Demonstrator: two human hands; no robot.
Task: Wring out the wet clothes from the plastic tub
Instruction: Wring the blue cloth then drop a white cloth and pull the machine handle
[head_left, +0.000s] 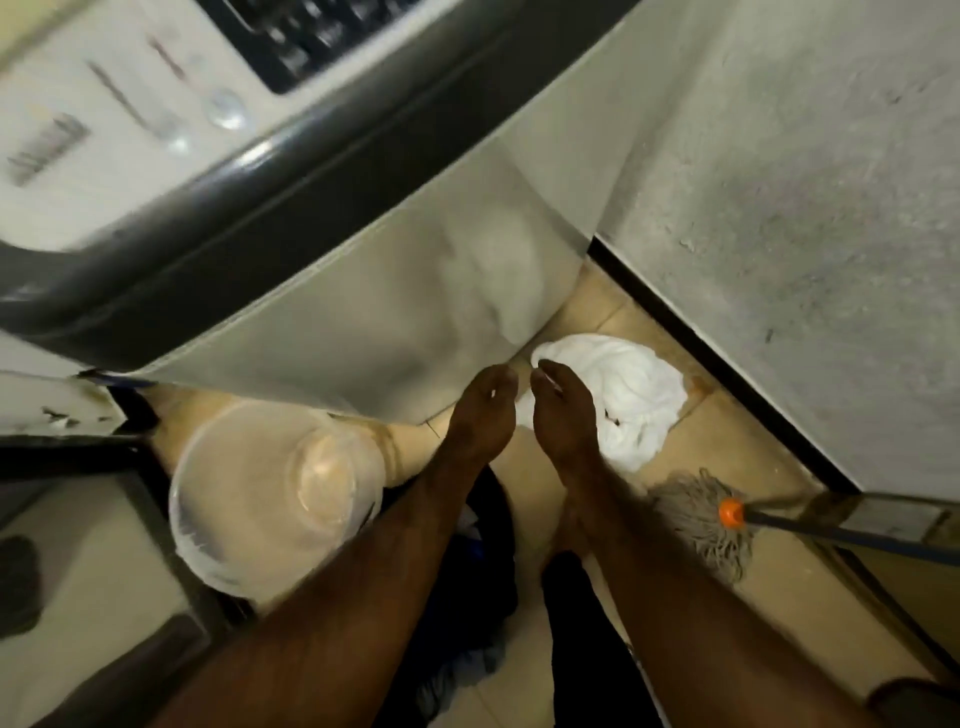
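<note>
A clear plastic tub (270, 493) lies tipped on the tiled floor at the left, with nothing visible inside it. A white wet cloth (628, 395) sits in a heap on the floor by the washing machine's corner. Both my arms reach forward and down. My left hand (485, 410) hovers left of the cloth with its fingers drawn together and nothing seen in them. My right hand (561, 415) overlaps the cloth's left edge, fingers bunched; blur hides whether it grips the cloth. Dark and blue clothes (483, 597) lie on the floor under my arms.
A top-loading washing machine (322, 291) fills the upper left. A rough grey wall (805, 208) with a black skirting runs along the right. A string mop (701, 519) with an orange collar and dark handle lies at the right. A dark-framed step edges the left.
</note>
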